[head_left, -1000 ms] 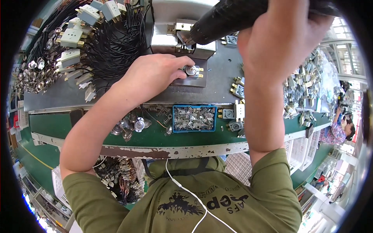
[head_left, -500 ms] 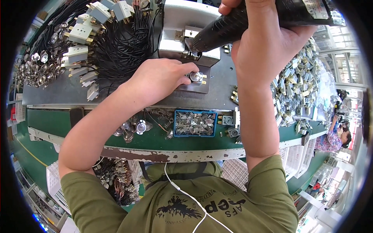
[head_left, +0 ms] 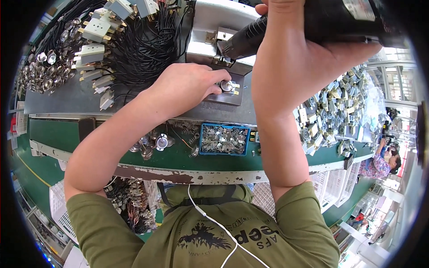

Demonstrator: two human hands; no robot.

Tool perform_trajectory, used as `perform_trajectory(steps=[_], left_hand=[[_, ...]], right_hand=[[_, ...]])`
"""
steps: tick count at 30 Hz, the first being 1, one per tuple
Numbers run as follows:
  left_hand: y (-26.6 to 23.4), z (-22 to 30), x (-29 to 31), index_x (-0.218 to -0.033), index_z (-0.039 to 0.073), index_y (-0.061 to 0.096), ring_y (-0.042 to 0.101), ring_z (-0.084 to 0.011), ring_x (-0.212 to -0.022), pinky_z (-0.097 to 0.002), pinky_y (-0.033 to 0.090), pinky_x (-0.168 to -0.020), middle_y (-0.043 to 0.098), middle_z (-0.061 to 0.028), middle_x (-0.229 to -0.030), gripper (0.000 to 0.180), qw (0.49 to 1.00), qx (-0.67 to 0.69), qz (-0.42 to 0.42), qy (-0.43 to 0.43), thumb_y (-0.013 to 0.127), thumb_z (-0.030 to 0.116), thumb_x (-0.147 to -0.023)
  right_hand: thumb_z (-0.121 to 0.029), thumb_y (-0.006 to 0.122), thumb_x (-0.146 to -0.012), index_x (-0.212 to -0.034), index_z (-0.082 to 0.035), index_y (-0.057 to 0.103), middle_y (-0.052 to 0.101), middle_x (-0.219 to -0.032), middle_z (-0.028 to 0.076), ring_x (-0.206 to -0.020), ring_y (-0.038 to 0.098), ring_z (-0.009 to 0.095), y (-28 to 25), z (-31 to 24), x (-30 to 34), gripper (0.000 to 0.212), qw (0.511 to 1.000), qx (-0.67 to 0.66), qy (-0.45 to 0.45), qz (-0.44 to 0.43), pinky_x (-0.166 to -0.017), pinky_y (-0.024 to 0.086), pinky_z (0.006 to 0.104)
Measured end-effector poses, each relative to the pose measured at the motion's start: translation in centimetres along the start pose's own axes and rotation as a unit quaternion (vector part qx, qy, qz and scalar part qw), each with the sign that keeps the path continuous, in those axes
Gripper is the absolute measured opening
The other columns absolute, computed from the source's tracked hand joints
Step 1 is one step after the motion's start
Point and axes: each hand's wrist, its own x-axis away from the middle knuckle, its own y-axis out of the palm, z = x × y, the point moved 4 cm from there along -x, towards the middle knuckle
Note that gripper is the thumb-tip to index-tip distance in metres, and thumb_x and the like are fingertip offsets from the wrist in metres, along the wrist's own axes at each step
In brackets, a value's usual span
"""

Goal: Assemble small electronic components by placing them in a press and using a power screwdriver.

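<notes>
My left hand (head_left: 190, 82) reaches to a steel block (head_left: 228, 98), thumb and fingertips pinching a small part with a round metal cap (head_left: 227, 86) and brass tabs at its right side. Above it, my right hand (head_left: 295, 67) is wrapped around a thick black cylindrical power tool (head_left: 324, 22), held aslant. The tool's narrow front end meets a small bracket with a hole (head_left: 225, 35) on the silver metal housing (head_left: 214, 15). My right forearm hides part of the bench, and the exact contact at the tip is hidden.
Left lie black wires with grey-white connector blocks (head_left: 96, 29) and round metal caps (head_left: 49, 71). Nearer me stands a blue tray (head_left: 223, 139) of small metal pieces, beside springs (head_left: 184, 127). A heap of grey blocks (head_left: 333, 111) fills the right. One person (head_left: 380, 163) sits far right.
My right hand and forearm have shifted left and look larger, with the rear of the tool nearer the view. The left hand keeps its pinch on the capped part almost unmoved.
</notes>
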Motion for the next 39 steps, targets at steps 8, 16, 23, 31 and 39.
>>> perform_trajectory(steps=[8, 16, 23, 31, 39], left_hand=[[0.6, -0.5, 0.1, -0.12, 0.017, 0.065, 0.072, -0.0286, -0.09, -0.042, 0.058, -0.073, 0.073, -0.007, -0.09, 0.025, 0.999, 0.044, 0.029, 0.009, 0.065, 0.027, -0.097], [0.2, -0.2, -0.1, -0.116, 0.015, 0.067, 0.073, -0.0281, -0.091, -0.0416, 0.057, -0.075, 0.072, -0.0076, -0.091, 0.024, 0.998, 0.057, 0.003, -0.023, 0.066, 0.026, -0.095], [0.4, -0.1, 0.0, -0.122, 0.018, 0.069, 0.072, -0.028, -0.092, -0.0413, 0.058, -0.077, 0.073, -0.007, -0.092, 0.028, 0.999, 0.035, 0.005, -0.015, 0.065, 0.029, -0.097], [0.6, -0.7, 0.0, -0.122, 0.019, 0.07, 0.071, -0.0282, -0.089, -0.0406, 0.058, -0.075, 0.071, -0.0059, -0.089, 0.03, 0.998, 0.023, 0.063, 0.012, 0.068, 0.03, -0.095], [0.7, -0.5, 0.6, -0.123, 0.018, 0.072, 0.071, -0.027, -0.09, -0.0402, 0.058, -0.076, 0.07, -0.0057, -0.089, 0.031, 0.997, 0.03, 0.067, 0.009, 0.069, 0.03, -0.094]], right_hand=[[-0.005, 0.083, -0.087, -0.128, -0.002, 0.05, 0.067, -0.089, 0.006, -0.068, 0.063, 0.012, 0.3, 0.4, -1.5, 0.053, 0.999, -0.017, 0.03, -0.041, -0.062, 0.052, 0.0253], [-0.001, 0.072, -0.09, -0.099, 0.003, 0.065, 0.067, -0.076, 0.008, -0.06, 0.063, 0.014, -0.9, 3.4, -4.0, 0.012, 0.967, -0.125, 0.107, -0.192, -0.055, 0.051, 0.0263], [0.001, 0.069, -0.096, -0.15, -0.002, 0.022, 0.069, -0.103, 0.012, -0.074, 0.068, 0.014, 1.1, 1.5, -2.1, 0.071, 0.993, -0.056, 0.095, -0.039, -0.063, 0.058, 0.0258], [0.002, 0.073, -0.093, -0.143, -0.003, 0.033, 0.067, -0.095, 0.008, -0.074, 0.066, 0.012, 0.6, 1.8, -2.0, 0.064, 0.993, -0.082, 0.044, -0.07, -0.061, 0.056, 0.0244], [0.003, 0.073, -0.092, -0.129, -0.002, 0.042, 0.067, -0.09, 0.008, -0.063, 0.064, 0.012, 0.1, 2.6, -2.2, 0.049, 0.986, -0.097, 0.067, -0.116, -0.054, 0.054, 0.0254]])
